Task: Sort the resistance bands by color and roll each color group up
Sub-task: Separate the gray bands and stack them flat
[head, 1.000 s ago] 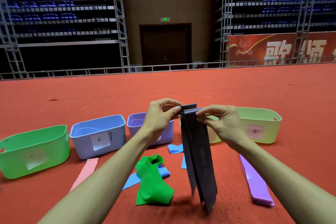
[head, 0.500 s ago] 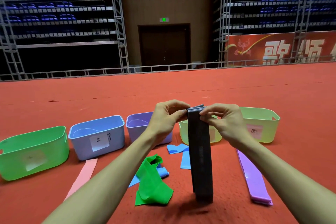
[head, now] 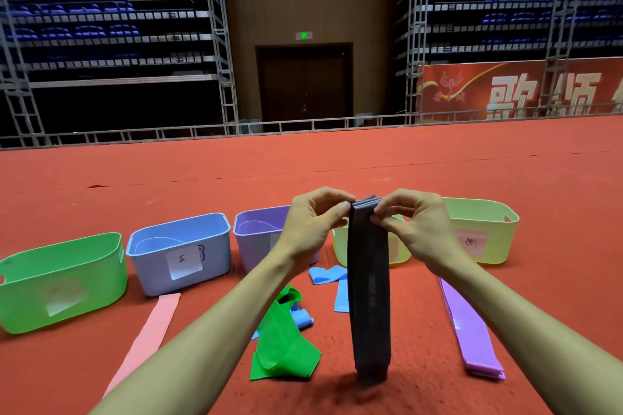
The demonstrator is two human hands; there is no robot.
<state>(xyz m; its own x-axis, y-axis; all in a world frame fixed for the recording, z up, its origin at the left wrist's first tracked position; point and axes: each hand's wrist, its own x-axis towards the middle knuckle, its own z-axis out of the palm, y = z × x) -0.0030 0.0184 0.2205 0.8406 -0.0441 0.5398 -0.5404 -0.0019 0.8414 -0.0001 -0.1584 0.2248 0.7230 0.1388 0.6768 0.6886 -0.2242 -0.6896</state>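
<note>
Red carpeted floor (head: 472,158) fills the near and middle ground. Five plastic bins stand in a row across it: a green bin (head: 60,280) at far left, a blue bin (head: 151,266) with a white handwritten label, a purple bin (head: 256,242), a partly hidden yellow-green bin (head: 340,246), and a second yellow-green bin (head: 488,222) with a pink label at right. A low metal railing (head: 135,136) bounds the far edge of the floor. Beyond it, tiered stands with blue seats rise at left (head: 101,27) and right (head: 522,10), framed by metal scaffolding (head: 219,44). Between them is a dark double door (head: 305,84) under a green exit sign (head: 304,35). A red banner (head: 505,91) with white characters hangs at far right.
</note>
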